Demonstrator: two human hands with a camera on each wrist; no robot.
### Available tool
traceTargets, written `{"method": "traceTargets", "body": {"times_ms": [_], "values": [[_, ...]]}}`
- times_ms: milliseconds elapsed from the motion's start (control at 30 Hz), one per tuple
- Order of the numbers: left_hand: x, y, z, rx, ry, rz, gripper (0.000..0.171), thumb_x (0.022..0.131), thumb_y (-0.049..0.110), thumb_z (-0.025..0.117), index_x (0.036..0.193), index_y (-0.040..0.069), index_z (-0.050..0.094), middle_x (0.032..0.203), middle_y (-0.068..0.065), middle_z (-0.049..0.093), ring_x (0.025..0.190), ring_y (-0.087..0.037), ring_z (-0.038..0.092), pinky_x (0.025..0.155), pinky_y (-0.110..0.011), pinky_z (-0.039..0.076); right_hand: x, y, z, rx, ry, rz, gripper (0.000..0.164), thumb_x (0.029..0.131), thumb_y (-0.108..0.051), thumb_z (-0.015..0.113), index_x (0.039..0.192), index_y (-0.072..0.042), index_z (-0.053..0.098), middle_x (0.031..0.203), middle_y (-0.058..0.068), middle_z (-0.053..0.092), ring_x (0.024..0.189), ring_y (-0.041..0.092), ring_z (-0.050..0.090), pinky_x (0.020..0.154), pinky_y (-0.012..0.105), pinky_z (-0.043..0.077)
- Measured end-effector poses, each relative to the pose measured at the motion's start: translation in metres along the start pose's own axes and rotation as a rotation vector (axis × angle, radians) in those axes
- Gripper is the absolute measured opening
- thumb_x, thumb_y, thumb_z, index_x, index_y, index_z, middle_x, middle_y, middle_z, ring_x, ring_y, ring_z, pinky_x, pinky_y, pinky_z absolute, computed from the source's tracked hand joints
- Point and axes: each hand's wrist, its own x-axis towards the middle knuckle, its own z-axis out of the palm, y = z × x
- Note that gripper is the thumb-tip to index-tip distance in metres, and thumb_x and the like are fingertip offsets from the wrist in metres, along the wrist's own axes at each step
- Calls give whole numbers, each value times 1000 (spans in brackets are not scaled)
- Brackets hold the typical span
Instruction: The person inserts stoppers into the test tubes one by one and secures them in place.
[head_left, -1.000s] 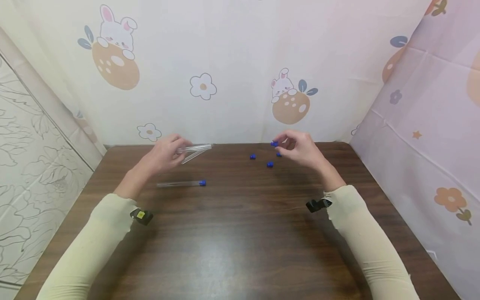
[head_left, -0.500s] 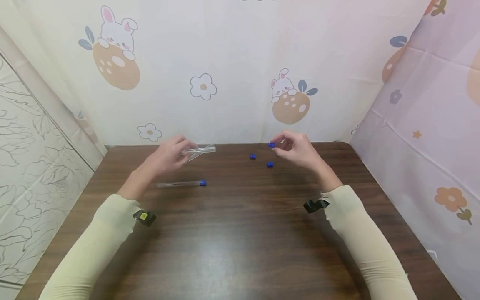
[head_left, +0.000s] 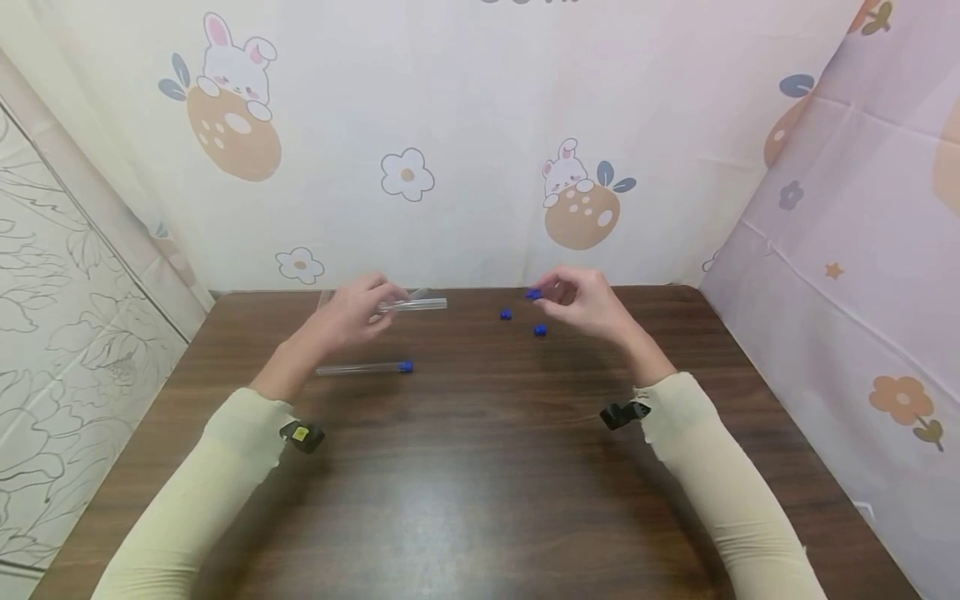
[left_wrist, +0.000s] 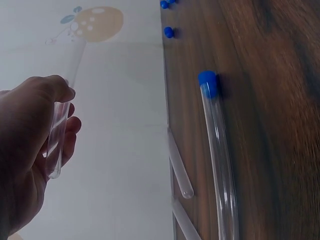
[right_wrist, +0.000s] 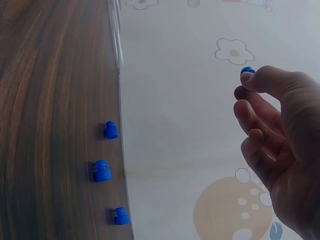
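Observation:
My left hand (head_left: pixel 354 312) grips a clear test tube (head_left: pixel 423 305) above the back of the table, its free end pointing right. The left wrist view shows the thumb pressed along the tube (left_wrist: pixel 59 132), fingers curled behind. Between thumb and fingertip my right hand (head_left: pixel 587 305) pinches a small blue cap (head_left: pixel 533 294), level with the tube but apart from it. A test tube with a blue cap on its right end (head_left: pixel 363 368) lies on the table below my left hand. Several more blue caps lie loose; the right wrist view shows three, including this nearest cap (right_wrist: pixel 101 171).
Two uncapped tubes, one of them this tube (left_wrist: pixel 180 167), lie by the back edge of the brown wooden table (head_left: pixel 450 467), partly hidden by my left hand in the head view. A printed curtain (head_left: pixel 465 225) hangs right behind that edge, another at the right side.
My left hand has moved right with the test tube, and my right hand left with the blue cap, narrowing the gap between them. The capped tube and loose caps have stayed put.

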Motion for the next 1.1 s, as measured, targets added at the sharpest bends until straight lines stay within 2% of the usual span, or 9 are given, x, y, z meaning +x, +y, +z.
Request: {"method": "traceTargets", "body": {"times_ms": [333,500,633,867,933,1100], "values": [[7,8,5,-23,33,65,27,86,0,71,113,6,70,102,-11,67,87,-26,68,73,-37,56,2,-11,8,31,2,-1,22,86,0,76,108,-2,72,98,15,77,78,22,69,65,21,55],[11,12,6,-42,4,41,28,87,1,69,115,8,70,103,-9,67,88,-25,68,75,-36,57,0,-30,6,58,-8,-11,22,86,0,75,107,1,71,96,17,76,77,21,68,65,21,55],[15,17,6,-51,-31,15,30,88,2,68,117,10,69,104,-8,66,87,-23,67,77,-35,57,-1,-36,7,81,-22,-27,21,86,2,74,107,0,71,94,17,76,74,22,69,62,24,55],[23,26,6,-70,-17,35,29,88,2,68,116,10,70,102,-7,66,88,-23,65,78,-36,56,-1,-36,13,85,-26,-4,20,87,-2,75,107,0,73,94,18,77,75,36,71,60,24,55],[25,27,7,-73,-7,46,28,88,2,68,115,10,70,101,-7,66,88,-23,65,78,-36,56,0,-37,14,88,-25,8,19,87,-3,76,107,-1,74,95,18,78,75,36,71,60,23,55],[27,28,11,-73,5,61,28,87,1,69,114,10,70,102,-7,68,89,-23,66,78,-36,56,0,-40,16,93,-26,22,19,87,-2,76,107,-1,74,97,16,78,75,25,72,59,22,55]]}}
